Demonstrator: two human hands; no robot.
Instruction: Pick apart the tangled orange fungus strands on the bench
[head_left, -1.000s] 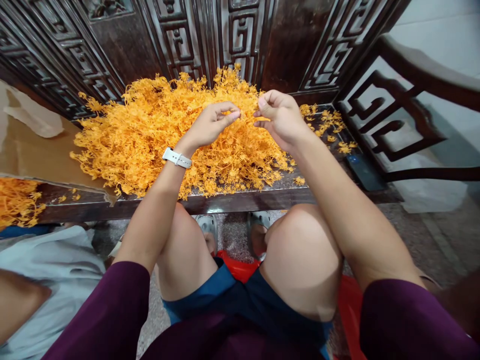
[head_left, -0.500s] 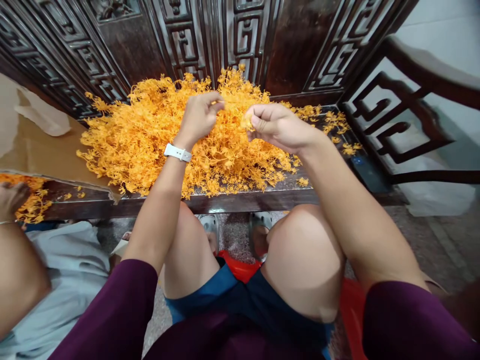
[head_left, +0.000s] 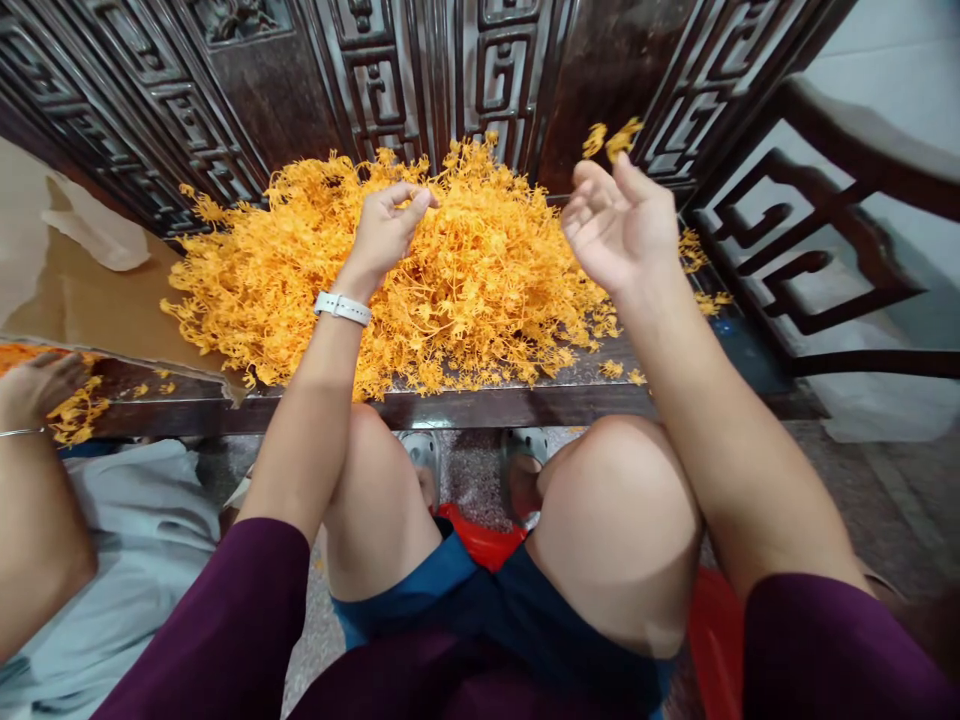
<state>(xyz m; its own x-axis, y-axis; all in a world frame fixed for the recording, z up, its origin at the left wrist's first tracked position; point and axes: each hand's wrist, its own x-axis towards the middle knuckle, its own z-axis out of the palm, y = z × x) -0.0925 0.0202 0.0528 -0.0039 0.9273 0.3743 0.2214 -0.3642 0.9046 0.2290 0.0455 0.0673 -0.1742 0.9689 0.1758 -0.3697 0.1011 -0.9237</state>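
Orange pieces [head_left: 623,137] beyond upturned right hand [head_left: 626,228]

Big tangled heap of orange flowers [head_left: 480,290] sprawled across the dark bench [head_left: 465,408], two small loose blossoms [head_left: 622,138] up above the heap's right!

1. Indoor light, fairly bright and cool, seems to come from overhead.
2. Soft glare streaks the bench edge [head_left: 442,410] and the carved backrest [head_left: 442,70]; shadow darkens the floor [head_left: 472,472] below.
3. Orange pieces [head_left: 622,140] above the right hand [head_left: 619,225] are motion-blurred.
4. Wide-angle distortion stretches the outer edges; the lower right corner is dim and smeared.
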